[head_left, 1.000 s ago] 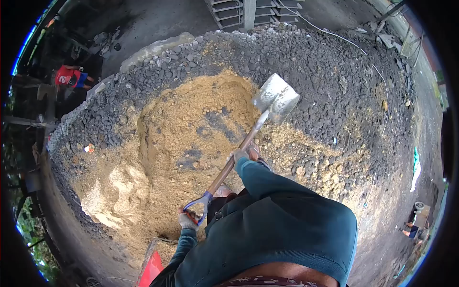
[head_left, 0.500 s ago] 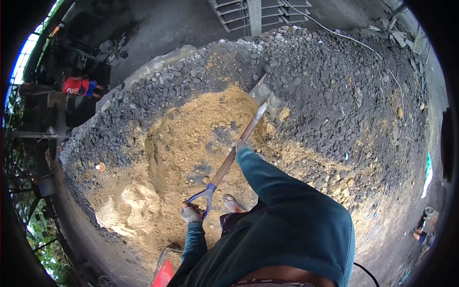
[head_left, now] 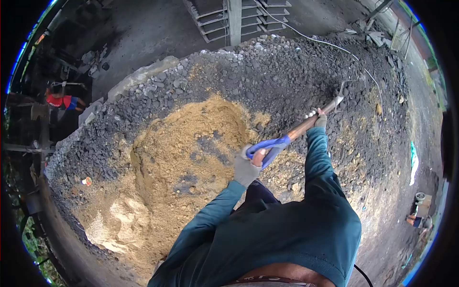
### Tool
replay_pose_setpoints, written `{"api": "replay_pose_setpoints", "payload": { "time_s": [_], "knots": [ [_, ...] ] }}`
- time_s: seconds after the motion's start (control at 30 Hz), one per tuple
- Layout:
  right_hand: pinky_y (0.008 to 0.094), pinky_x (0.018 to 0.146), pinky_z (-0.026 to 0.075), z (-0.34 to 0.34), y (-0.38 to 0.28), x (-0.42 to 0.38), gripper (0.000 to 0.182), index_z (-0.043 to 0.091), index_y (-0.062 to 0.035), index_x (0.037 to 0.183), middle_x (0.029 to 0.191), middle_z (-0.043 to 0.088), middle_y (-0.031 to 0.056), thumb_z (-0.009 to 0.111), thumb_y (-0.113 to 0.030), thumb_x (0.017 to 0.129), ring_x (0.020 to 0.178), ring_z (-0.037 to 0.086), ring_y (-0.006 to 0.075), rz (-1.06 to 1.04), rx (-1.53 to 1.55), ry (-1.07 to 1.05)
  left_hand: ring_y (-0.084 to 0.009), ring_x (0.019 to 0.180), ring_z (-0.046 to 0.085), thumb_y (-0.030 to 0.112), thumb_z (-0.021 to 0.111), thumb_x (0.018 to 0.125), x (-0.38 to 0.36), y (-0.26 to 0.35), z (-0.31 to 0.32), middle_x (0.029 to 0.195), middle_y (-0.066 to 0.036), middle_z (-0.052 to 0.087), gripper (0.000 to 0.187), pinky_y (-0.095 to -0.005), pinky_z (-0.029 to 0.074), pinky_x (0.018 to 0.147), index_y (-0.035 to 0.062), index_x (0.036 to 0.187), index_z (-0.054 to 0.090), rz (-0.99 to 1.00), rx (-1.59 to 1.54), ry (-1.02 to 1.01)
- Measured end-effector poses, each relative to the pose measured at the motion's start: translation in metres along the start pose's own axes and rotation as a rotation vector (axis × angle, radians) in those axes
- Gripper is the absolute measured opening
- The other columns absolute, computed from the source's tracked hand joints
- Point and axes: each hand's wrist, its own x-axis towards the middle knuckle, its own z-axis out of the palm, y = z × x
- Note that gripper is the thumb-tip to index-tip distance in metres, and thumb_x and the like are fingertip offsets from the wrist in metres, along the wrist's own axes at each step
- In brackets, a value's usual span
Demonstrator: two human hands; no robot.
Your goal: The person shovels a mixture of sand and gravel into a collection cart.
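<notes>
A shovel [head_left: 303,128] with a wooden shaft and a blue D-shaped handle slants up to the right across the view. My left hand [head_left: 247,167], in a grey glove, is wrapped round the blue handle. Further along, my right hand [head_left: 319,119] grips the shaft close to the metal socket, its fingertips bare of the glove. The blade sits over the dark gravel [head_left: 306,71] and is hard to make out against it. Below my left hand lies a mound of tan sand [head_left: 191,138] with dark patches on top.
Concrete-like slatted pieces [head_left: 210,21] stand by a post [head_left: 234,24] at the top. A pale cable [head_left: 330,44] runs over the gravel on the right. Another person in a red shirt [head_left: 60,100] is at far left. A white-green scrap [head_left: 414,162] lies at right.
Both hands have swung the shovel to the right, from the sand's edge to over the dark gravel. My left hand has risen with the handle. The person in red has changed posture.
</notes>
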Motion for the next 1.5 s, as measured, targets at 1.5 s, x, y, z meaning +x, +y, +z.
{"api": "replay_pose_setpoints", "payload": {
  "time_s": [1.5],
  "knots": [
    [0.0431,0.06,0.052,0.006,-0.014,-0.079,0.014,0.053,-0.011,0.085,0.068,0.052,0.0021,0.062,-0.022,0.082,0.061,0.055,0.0232,0.084,0.011,0.005,-0.0112,0.054,0.056,0.029,0.066,0.09,-0.069,0.031,-0.037,0.067,-0.004,0.058,0.028,-0.0268,0.043,0.049,0.0019,0.092,0.058,0.22,0.021,-0.08]
  ]
}}
